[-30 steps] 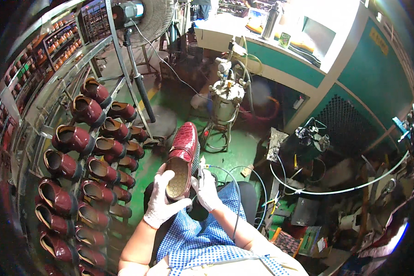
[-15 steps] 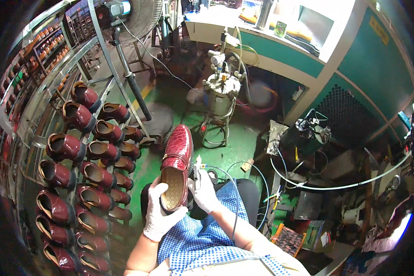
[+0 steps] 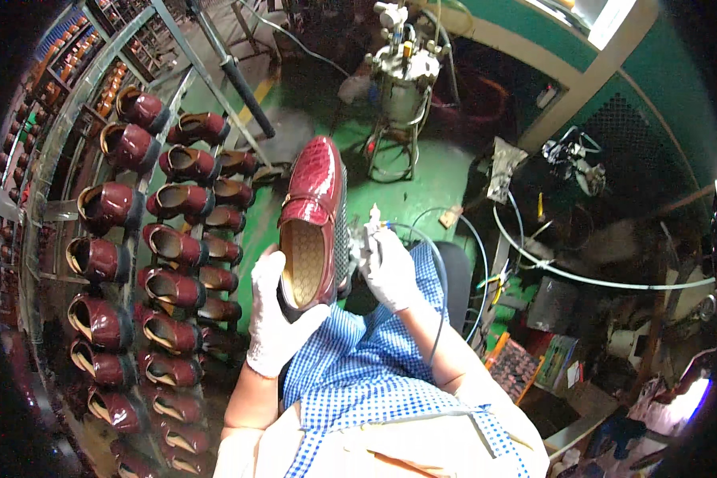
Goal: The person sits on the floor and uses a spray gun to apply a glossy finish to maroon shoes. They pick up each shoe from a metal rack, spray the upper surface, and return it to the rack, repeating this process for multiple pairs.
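My left hand (image 3: 275,319), in a white glove, grips the heel of a glossy dark red loafer (image 3: 315,211) with a crocodile pattern and a tan insole, toe pointing away from me. My right hand (image 3: 386,267), also gloved, holds a small spray gun (image 3: 369,233) against the shoe's right side near its sole. A thin hose (image 3: 442,279) runs from the gun down over my blue checked apron.
A metal rack (image 3: 52,215) at my left carries several matching red shoes (image 3: 171,243) on pegs. A metal pressure tank on a stand (image 3: 402,72) sits ahead on the green floor. Cables, tools and boxes crowd the right side (image 3: 534,239).
The view has tilted down and closed in on the shoe. My hands keep the same hold, with the spray gun still beside the shoe's right edge.
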{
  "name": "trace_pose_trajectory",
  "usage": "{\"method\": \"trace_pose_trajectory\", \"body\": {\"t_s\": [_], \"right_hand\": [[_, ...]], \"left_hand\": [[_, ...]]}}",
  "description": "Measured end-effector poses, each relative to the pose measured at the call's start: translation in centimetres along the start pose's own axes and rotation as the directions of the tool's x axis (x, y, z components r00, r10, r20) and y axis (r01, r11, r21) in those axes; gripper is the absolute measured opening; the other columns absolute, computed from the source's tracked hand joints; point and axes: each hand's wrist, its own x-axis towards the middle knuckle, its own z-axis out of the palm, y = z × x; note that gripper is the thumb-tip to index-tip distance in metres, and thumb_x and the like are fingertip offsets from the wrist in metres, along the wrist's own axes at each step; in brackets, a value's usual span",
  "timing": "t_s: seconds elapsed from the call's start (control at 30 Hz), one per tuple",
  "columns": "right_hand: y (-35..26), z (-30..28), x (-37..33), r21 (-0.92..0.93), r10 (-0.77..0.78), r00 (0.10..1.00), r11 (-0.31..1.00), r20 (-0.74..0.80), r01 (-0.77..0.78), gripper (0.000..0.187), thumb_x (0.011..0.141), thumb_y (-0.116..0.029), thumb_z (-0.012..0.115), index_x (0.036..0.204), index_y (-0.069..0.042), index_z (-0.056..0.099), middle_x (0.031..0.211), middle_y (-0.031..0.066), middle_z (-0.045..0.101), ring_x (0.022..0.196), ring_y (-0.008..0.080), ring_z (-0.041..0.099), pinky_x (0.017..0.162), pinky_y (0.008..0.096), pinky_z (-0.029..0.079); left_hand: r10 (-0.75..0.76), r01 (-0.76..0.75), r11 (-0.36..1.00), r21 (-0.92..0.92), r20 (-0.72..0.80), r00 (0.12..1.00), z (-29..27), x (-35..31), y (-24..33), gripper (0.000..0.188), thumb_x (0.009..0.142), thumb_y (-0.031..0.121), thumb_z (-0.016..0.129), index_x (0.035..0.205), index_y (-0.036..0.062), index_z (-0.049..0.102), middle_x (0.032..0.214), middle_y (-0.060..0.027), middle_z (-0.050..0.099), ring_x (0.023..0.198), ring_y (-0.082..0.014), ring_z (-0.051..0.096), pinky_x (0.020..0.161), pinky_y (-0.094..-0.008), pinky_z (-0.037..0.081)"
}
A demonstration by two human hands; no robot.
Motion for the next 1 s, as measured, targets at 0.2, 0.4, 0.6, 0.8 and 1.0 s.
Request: {"method": "trace_pose_trajectory", "body": {"t_s": [0.2, 0.4, 0.6, 0.8, 1.0], "right_hand": [[1.5, -2.2, -0.7, -0.146, -0.192, 0.980, 0.970, 0.046, 0.196, 0.021, 0.085, -0.019, 0.075, 0.101, -0.007, 0.070, 0.091, 0.0122, 0.064, 0.092, 0.0347, 0.065, 0.085, 0.0452, 0.053], [2.0, 0.2, -1.5, -0.123, -0.101, 0.993, 0.987, 0.064, 0.108, 0.021, 0.088, -0.023, 0.077, 0.103, -0.010, 0.071, 0.090, 0.0095, 0.065, 0.089, 0.0313, 0.066, 0.078, 0.0408, 0.057], [2.5, 2.4, -1.6, -0.015, -0.071, 0.995, 0.997, 0.073, 0.072, 0.024, 0.092, -0.028, 0.076, 0.107, -0.010, 0.071, 0.090, 0.0109, 0.066, 0.084, 0.0312, 0.067, 0.073, 0.0432, 0.056], [3.3, 3.9, -2.6, -0.027, -0.181, 0.982, 0.983, -0.048, 0.180, 0.026, 0.088, -0.026, 0.079, 0.107, -0.011, 0.069, 0.090, 0.0086, 0.065, 0.084, 0.0284, 0.066, 0.072, 0.0410, 0.055], [4.2, 4.1, -3.2, 0.011, -0.178, 0.984, 0.984, 0.000, 0.178, 0.023, 0.087, -0.023, 0.079, 0.104, -0.012, 0.069, 0.089, 0.0070, 0.064, 0.086, 0.0262, 0.066, 0.073, 0.0399, 0.055]], "left_hand": [[0.284, -0.280, 0.909, 0.309, 0.032, 0.958, -2.7, 0.1, 2.8, 0.057, 0.069, -0.002, 0.091, 0.120, 0.0129, 0.072, 0.116, -0.0082, 0.060, 0.105, -0.0275, 0.061, 0.090, -0.0396, 0.051], [0.284, -0.288, 0.920, 0.267, 0.057, 0.957, -3.4, -0.1, 2.4, 0.048, 0.070, -0.008, 0.090, 0.111, 0.0162, 0.080, 0.108, -0.0053, 0.066, 0.100, -0.0270, 0.065, 0.084, -0.0381, 0.055], [0.258, -0.260, 0.939, 0.225, 0.039, 0.965, -3.6, -0.6, 1.4, 0.047, 0.072, -0.011, 0.088, 0.111, 0.0137, 0.079, 0.109, -0.0062, 0.066, 0.101, -0.0263, 0.067, 0.083, -0.0360, 0.056], [0.263, -0.262, 0.932, 0.250, 0.028, 0.964, -3.7, -0.8, 1.4, 0.047, 0.073, -0.012, 0.087, 0.112, 0.0127, 0.078, 0.110, -0.0071, 0.066, 0.102, -0.0258, 0.067, 0.084, -0.0345, 0.055], [0.269, -0.269, 0.926, 0.266, 0.034, 0.962, -3.7, -1.1, 1.2, 0.049, 0.073, -0.014, 0.087, 0.112, 0.0130, 0.079, 0.111, -0.0073, 0.067, 0.102, -0.0256, 0.068, 0.085, -0.0345, 0.056]]}}
